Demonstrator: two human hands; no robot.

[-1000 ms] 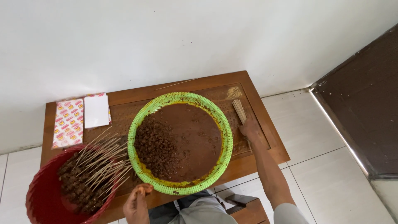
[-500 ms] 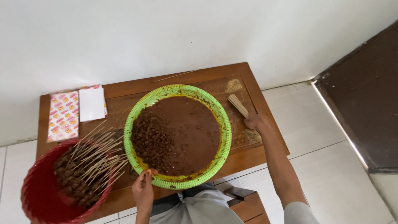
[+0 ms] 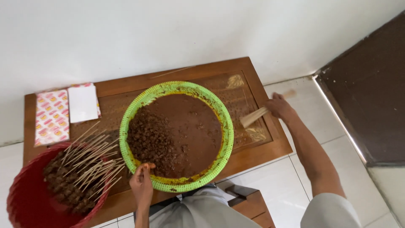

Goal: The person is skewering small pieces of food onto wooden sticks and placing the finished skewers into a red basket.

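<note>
A large green woven-rim basin [image 3: 131, 116] sits on a low wooden table [image 3: 126, 86], filled with dark brown marinated meat pieces in sauce. My left hand [image 3: 142, 184] rests at the basin's near rim, fingers pinched on a small piece of meat. My right hand [image 3: 280, 107] is out over the table's right edge, closed around a bundle of bare bamboo skewers [image 3: 254, 117]. A red basin [image 3: 25, 209] at the lower left holds several finished meat skewers [image 3: 80, 169] with their sticks pointing up and right.
Two flat paper packets [image 3: 52, 116], one patterned and one white [image 3: 83, 102], lie at the table's back left. A white wall runs behind. White floor tiles lie to the right, with a dark brown mat [image 3: 371, 93] beyond. A wooden stool edge [image 3: 249, 207] shows below.
My right hand has lifted the bundle of bare skewers off the table and moved it right, past the table's edge. My left hand has shifted right along the green basin's near rim.
</note>
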